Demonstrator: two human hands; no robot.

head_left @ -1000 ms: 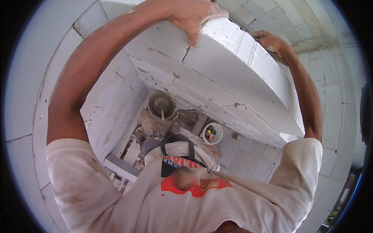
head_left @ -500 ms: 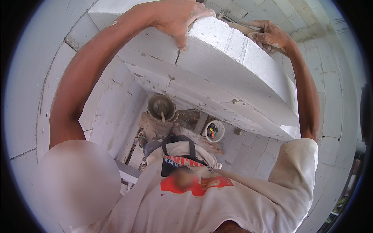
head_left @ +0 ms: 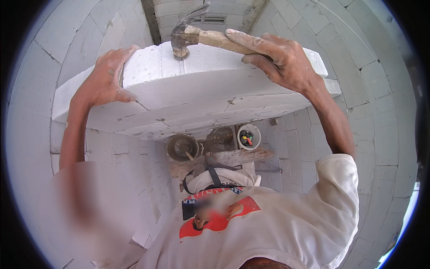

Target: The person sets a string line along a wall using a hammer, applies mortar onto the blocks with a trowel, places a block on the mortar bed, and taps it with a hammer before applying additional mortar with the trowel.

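A claw hammer [head_left: 215, 39] with a worn wooden handle is gripped in my right hand [head_left: 280, 60], fingers and thumb closed along the handle. Its dusty metal head lies over the top of a white wall block [head_left: 192, 76], striking face down and claw pointing up and away. Whether the face touches the block I cannot tell. My left hand [head_left: 105, 76] clasps the block's left end, its thumb on the near side and its fingertips at the upper edge. White dust covers my fingers. The block sits on top of a wall of similar blocks [head_left: 197, 105].
Below the wall stand a dark bucket [head_left: 182, 148] with a stick-like handle in it and a white bucket [head_left: 249, 136] holding small coloured items. A rough wooden plank [head_left: 242, 156] lies beside them. Block walls rise on the left [head_left: 31, 112] and right [head_left: 380, 125].
The view has turned, so the wall now runs more level across it. The hammer, mostly hidden before, shows plainly over the block's top. My left hand still clasps the block's end.
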